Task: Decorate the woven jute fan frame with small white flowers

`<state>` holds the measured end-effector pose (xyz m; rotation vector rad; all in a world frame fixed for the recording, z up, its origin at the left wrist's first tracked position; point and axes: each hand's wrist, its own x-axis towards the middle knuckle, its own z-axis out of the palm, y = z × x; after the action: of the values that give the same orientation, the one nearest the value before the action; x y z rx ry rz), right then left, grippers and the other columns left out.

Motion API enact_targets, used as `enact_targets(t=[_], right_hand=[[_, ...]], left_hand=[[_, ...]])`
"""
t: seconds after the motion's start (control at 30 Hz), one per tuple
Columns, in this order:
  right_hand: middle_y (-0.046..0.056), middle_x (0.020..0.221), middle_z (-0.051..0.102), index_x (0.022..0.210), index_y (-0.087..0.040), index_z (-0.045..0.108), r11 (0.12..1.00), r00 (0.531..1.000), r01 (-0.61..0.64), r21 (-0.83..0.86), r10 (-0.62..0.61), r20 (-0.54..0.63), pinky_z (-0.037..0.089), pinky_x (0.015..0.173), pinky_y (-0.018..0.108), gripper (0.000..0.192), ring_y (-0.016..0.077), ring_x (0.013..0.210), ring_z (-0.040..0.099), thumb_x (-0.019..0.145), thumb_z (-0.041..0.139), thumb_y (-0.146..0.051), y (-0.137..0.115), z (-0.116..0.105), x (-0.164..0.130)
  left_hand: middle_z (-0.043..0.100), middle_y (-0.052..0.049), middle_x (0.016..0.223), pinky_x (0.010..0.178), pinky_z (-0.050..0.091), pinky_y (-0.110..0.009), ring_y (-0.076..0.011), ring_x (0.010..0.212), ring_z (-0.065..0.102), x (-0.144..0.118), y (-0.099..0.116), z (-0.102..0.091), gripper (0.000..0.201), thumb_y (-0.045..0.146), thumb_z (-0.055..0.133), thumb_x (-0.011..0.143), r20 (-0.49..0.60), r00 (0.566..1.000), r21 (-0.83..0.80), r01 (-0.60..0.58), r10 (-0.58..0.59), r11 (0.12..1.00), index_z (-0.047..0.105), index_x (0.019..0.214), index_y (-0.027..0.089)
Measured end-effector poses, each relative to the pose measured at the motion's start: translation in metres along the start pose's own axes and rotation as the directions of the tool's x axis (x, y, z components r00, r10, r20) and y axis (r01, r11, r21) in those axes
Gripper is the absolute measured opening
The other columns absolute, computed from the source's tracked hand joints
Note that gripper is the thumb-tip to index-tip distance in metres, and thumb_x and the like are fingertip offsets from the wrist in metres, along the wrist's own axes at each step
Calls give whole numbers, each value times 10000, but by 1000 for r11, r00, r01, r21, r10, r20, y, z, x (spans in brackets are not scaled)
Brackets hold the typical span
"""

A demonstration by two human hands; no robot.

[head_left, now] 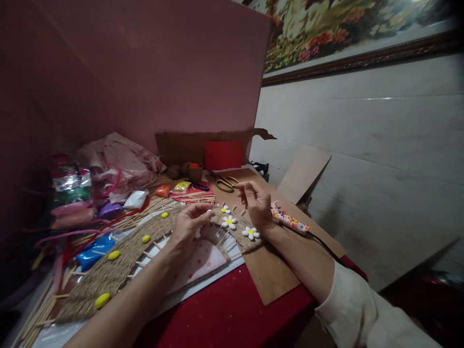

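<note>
Over the middle of a twine-woven arch (126, 251) is my left hand (192, 222), its thumb and fingers pinching a small white piece of clay (210, 212). My right hand (255, 203) is raised above the arch's right end with its fingers curled together; whatever they hold, if anything, is too small to make out. White-petalled clay daisies (251, 233) with yellow centres sit on the arch beneath and beside my right hand. Several yellow clay discs (146, 239) dot the arch to the left. Short wooden sticks (144, 263) poke out along its edges.
Gold-handled scissors (226, 183) lie beyond my right hand. A flower-patterned tool with a cord (290, 220) rests to the right on cardboard (271, 280). Bags of blue clay (94, 250), white clay (135, 199) and yellow clay (181, 186) lie left and behind, among loose sticks.
</note>
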<state>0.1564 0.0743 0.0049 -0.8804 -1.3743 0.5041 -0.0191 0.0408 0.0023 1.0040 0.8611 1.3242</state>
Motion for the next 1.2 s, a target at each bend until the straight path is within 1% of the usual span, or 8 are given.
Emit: enact_targets(t=[0.27, 0.5, 0.7, 0.8, 0.83, 0.9, 1.07, 1.2], right_hand=[[5, 650, 572, 869, -170, 630, 996, 995, 92, -16, -92, -39, 373, 466, 212, 360, 88, 509, 481, 917, 424, -462, -11, -4, 3], [1, 637, 567, 850, -163, 627, 995, 996, 87, -48, -88, -13, 368, 463, 209, 375, 84, 494, 472, 915, 414, -465, -6, -3, 5], [22, 722, 618, 898, -154, 618, 983, 993, 118, -141, -118, 8, 414, 543, 215, 228, 104, 597, 531, 862, 496, -344, -4, -2, 32], [3, 587, 574, 688, -142, 621, 932, 966, 133, -337, -46, 254, 354, 493, 215, 279, 97, 527, 482, 845, 495, -335, -6, -1, 53], [-8, 555, 558, 658, -140, 620, 903, 912, 162, -398, 17, 409, 330, 476, 210, 297, 90, 502, 466, 846, 480, -323, -6, 0, 59], [-27, 504, 531, 584, -139, 617, 879, 849, 206, -431, 58, 525, 294, 456, 203, 254, 77, 464, 434, 785, 564, -285, -2, 2, 65], [27, 672, 640, 666, -137, 668, 817, 813, 311, -485, 36, 582, 354, 549, 221, 160, 112, 600, 526, 768, 544, -138, 17, 2, 55], [59, 771, 681, 686, -160, 700, 769, 782, 383, -511, 24, 622, 395, 690, 264, 130, 165, 760, 565, 726, 587, -111, 22, -4, 45]], left_hand=[[505, 43, 485, 301, 223, -140, -23, 328, 362, 1, -1, 1, 364, 454, 747, 643, -22, 1000, -13, 15, -15, 1000, 618, 699, 118], [665, -20, 686, 315, 242, -141, -17, 359, 396, 1, -2, -2, 282, 271, 791, 600, 23, 999, 24, -47, 46, 999, 633, 784, 126], [570, 34, 563, 297, 207, -146, -14, 327, 363, 2, -3, -1, 310, 319, 793, 596, -14, 999, 23, -34, 34, 999, 654, 787, 119], [549, 27, 550, 295, 209, -144, -19, 323, 365, 2, -2, 0, 349, 430, 733, 658, -32, 999, 6, -7, 7, 1000, 640, 758, 109], [544, 29, 542, 296, 213, -141, -22, 325, 364, 1, -2, 1, 344, 429, 725, 666, -31, 1000, 2, -4, 4, 1000, 634, 764, 112], [566, 24, 561, 296, 217, -136, -24, 331, 363, 0, 0, 2, 295, 372, 730, 663, -33, 999, -3, -15, 15, 1000, 618, 778, 124], [608, 13, 632, 316, 258, -130, -31, 368, 414, -2, 3, 2, 203, 184, 699, 620, -75, 997, -9, 10, -11, 1000, 609, 796, 137], [565, 33, 590, 306, 225, -134, -18, 339, 379, -1, 1, 1, 202, 253, 723, 643, -71, 997, 32, 28, -25, 999, 607, 758, 135]])
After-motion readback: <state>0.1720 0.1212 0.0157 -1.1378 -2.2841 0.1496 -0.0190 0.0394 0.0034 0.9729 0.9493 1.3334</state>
